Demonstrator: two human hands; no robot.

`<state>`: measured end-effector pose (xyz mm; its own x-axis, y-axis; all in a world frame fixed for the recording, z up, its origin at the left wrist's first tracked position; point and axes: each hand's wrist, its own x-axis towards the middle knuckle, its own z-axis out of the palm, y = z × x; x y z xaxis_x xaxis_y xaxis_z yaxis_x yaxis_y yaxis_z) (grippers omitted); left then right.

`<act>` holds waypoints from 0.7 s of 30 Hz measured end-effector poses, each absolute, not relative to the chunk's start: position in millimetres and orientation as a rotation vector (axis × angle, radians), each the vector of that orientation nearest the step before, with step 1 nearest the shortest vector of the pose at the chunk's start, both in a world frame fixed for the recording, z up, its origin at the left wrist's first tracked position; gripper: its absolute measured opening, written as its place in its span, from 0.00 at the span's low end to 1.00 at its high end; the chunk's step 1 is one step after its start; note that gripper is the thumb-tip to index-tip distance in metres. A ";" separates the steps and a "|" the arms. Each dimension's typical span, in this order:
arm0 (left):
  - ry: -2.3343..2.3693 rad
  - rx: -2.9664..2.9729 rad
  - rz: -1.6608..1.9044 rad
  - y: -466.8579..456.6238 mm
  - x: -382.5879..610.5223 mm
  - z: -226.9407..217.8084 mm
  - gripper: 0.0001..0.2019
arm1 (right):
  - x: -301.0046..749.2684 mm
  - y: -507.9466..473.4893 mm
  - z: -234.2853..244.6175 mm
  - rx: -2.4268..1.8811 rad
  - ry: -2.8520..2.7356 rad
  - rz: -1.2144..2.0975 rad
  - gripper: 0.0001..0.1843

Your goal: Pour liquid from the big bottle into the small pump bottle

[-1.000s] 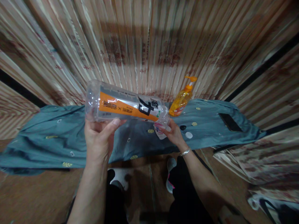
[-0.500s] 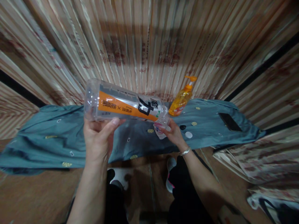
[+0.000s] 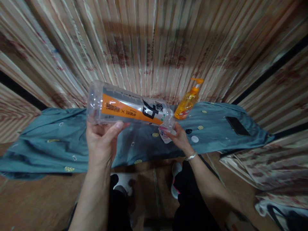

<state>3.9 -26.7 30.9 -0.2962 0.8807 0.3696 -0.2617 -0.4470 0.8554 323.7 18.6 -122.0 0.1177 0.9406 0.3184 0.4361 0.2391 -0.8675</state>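
My left hand (image 3: 102, 141) grips the bottom end of a large clear plastic bottle (image 3: 127, 107) with an orange and grey label, held on its side with the neck pointing right. The bottle looks empty. My right hand (image 3: 179, 138) is closed on a small clear container (image 3: 166, 134) with pink print, held right under the bottle's mouth. Both hands hover above a teal cloth (image 3: 60, 141) spread over a low surface.
An orange pump bottle (image 3: 187, 101) stands on the cloth just right of the big bottle's neck. A white cap (image 3: 194, 139) and a dark cap (image 3: 188, 131) lie near my right hand. A black phone (image 3: 237, 125) rests at the cloth's right. Striped curtains hang behind.
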 end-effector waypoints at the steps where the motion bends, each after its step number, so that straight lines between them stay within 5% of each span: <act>1: 0.881 1.107 1.857 -26.5 5.3 31.2 0.41 | 323.9 18.8 -122.5 -1.357 -1.491 0.615 0.31; 14: 0.863 1.079 1.902 -26.3 8.4 31.8 0.42 | 325.1 17.6 -119.2 -1.357 -1.488 0.638 0.30; 21: 0.851 1.058 1.931 -26.1 12.1 29.5 0.35 | 324.8 17.9 -120.3 -1.364 -1.482 0.623 0.33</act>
